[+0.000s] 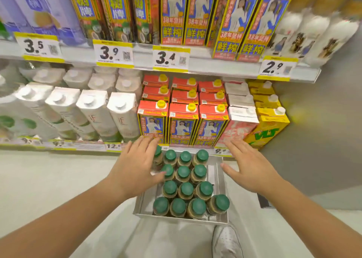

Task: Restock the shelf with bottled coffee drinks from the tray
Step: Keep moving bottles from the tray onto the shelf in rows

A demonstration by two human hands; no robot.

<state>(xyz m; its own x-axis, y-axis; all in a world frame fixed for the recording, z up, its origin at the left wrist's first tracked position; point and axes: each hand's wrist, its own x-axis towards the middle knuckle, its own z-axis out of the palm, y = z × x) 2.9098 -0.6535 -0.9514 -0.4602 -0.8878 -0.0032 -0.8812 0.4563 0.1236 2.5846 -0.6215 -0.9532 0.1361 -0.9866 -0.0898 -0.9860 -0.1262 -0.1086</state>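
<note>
A metal tray (219, 176) sits on the floor below the shelf, packed with several coffee bottles (186, 191) with green caps, standing upright in rows. My left hand (137, 166) hovers over the tray's far left corner, fingers spread, its thumb close to a bottle cap (168, 170). It covers part of the leftmost back bottle. My right hand (249, 168) is open with fingers apart, just right of the tray and above the floor. Neither hand holds anything.
The lower shelf (88, 146) carries white cartons (121, 114), red-topped cartons (183, 120), a pink carton and yellow cartons (268, 124). The upper shelf (141, 55) holds tall cartons above price tags. My white shoe (227, 242) is just in front of the tray. A grey wall stands at the right.
</note>
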